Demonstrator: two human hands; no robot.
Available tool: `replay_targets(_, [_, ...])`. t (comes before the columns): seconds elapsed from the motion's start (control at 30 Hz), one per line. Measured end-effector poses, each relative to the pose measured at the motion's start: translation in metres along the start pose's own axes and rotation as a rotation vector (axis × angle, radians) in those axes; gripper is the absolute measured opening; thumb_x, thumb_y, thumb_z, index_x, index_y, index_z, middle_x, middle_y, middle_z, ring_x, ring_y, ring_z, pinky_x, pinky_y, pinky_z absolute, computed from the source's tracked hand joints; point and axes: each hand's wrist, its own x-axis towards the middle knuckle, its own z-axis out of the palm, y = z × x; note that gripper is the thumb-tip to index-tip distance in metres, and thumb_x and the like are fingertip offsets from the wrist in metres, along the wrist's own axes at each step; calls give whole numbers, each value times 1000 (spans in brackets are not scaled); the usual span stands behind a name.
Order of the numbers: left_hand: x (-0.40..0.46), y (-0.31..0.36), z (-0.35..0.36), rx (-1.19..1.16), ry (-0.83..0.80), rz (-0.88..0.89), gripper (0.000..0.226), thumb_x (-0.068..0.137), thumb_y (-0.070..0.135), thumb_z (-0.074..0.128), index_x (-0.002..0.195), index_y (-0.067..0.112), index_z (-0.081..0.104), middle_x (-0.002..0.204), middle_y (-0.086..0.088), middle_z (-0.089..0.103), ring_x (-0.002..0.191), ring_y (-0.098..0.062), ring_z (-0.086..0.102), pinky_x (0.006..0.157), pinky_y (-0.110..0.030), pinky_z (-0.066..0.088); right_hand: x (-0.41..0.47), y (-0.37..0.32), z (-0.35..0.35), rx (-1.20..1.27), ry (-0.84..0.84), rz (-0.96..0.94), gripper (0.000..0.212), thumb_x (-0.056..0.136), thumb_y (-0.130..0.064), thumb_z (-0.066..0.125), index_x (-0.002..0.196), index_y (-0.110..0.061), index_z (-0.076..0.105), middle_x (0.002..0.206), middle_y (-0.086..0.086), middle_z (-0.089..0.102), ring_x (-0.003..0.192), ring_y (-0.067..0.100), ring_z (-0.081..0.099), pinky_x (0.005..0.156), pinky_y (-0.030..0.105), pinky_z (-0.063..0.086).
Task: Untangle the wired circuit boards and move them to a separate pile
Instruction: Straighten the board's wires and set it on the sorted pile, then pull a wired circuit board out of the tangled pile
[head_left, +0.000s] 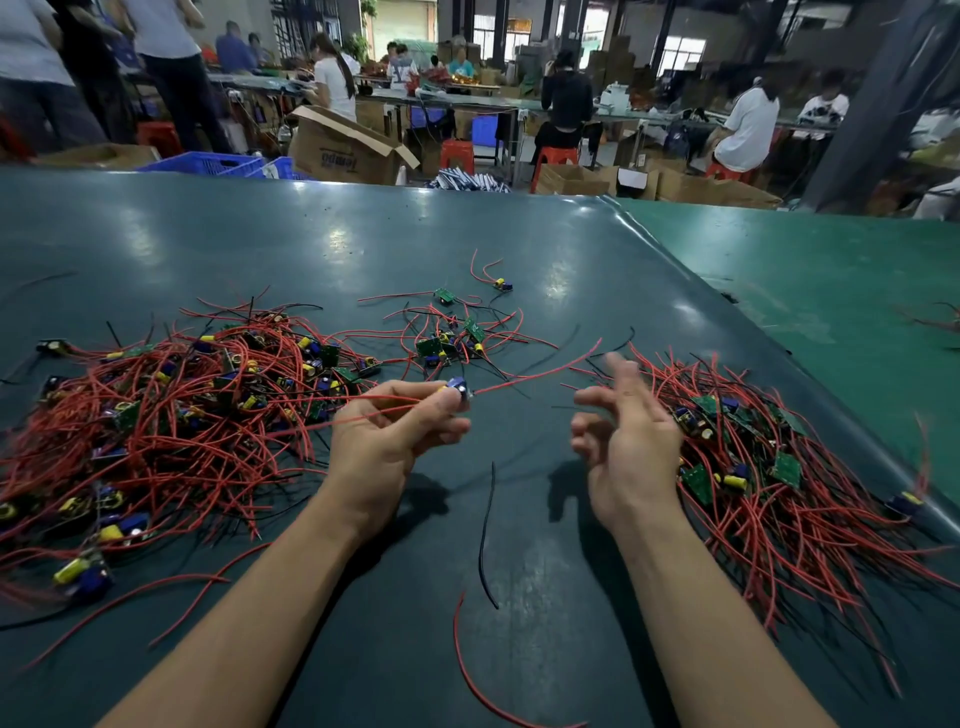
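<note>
On the dark green desk (332, 218), the left hand (387, 447) is raised palm-up and pinches a small circuit board (458, 388) between thumb and fingertips, its fingers curled round it. The board carries a blue capacitor, and a red wire (540, 371) runs from it up and to the right, while another red lead trails back over the left palm toward the large tangled pile (171, 415). That pile of red and black wires, green boards and yellow and blue parts lies to the left of the held board. Beyond the held board sits a smaller cluster of boards (452, 340), loosely wired. The right hand (623, 441) is to the right of the held board, raised off the desk, its fingers spread apart and relaxed, holding nothing. Just right of that hand lies the second pile (769, 478) of wired boards. A loose black wire (485, 535) lies on the desk nearer the person than the held board, between the forearms.
</note>
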Motion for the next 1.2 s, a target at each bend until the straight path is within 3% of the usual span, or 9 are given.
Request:
replay_targets(0.1, [0,0,0,-4,-65,-26,14,63,22,77,73,12,78,72,-10,72,58,-18,67,60,-24,56,-20,12,9,-209,-403,183,45,71,-38,72,111,-17,65,72,4,65,43,11,54,35,18,38])
replay_targets(0.17, [-3,0,-1,95,-159,-60,22,63,29,77,76,11,78,69,-10,70,55,-16,63,55,-21,53,-30,19,15,-286,-541,159,40,75,-27,73,113,-16,66,77,4,69,49,14,59,37,21,45])
replay_targets(0.33, [-3,-4,-4,247,-156,-36,37,75,36,68,91,2,72,69,-10,65,56,-17,59,56,-21,52,-34,20,14,-434,-416,-102,15,86,-10,72,101,-13,72,77,1,73,59,13,65,47,22,52])
replay_targets(0.53, [3,-4,-2,226,52,53,30,86,30,59,85,3,72,61,-7,65,46,-15,56,50,-19,50,-36,24,15,-552,-308,-216,5,84,-21,77,80,-20,73,71,4,71,55,15,64,48,24,49])
replay_targets(0.67, [10,4,-9,47,210,61,29,88,28,62,70,9,75,54,-2,59,40,-9,47,42,-18,43,-30,20,13,-365,-174,-206,14,86,-22,74,81,-11,67,62,4,65,48,16,56,40,24,42])
replay_targets(0.83, [17,12,-20,-104,351,122,28,97,21,59,77,5,69,59,0,62,43,-7,49,45,-17,44,-20,7,9,-133,140,-276,24,91,-23,68,82,-3,60,51,-1,58,38,10,49,34,20,38])
replay_targets(0.97, [12,14,-28,403,364,364,29,97,27,61,73,13,71,58,2,67,40,-10,53,44,-20,46,-2,-19,-11,193,470,-213,30,88,-39,69,79,-12,58,50,-5,60,40,6,51,37,18,41])
replay_targets(1.07, [5,12,-27,896,272,476,27,94,29,65,73,16,74,60,6,67,51,-11,61,55,-29,52,0,-12,-13,182,451,-5,30,88,-39,69,79,-12,60,51,-5,61,38,3,51,38,15,41])
replay_targets(1.2, [0,20,-30,1244,288,669,14,90,14,70,80,6,74,74,-6,71,64,-25,64,65,-39,54,-4,2,-6,-16,303,-7,27,94,-33,63,82,-9,63,50,-4,56,39,6,47,35,16,36])
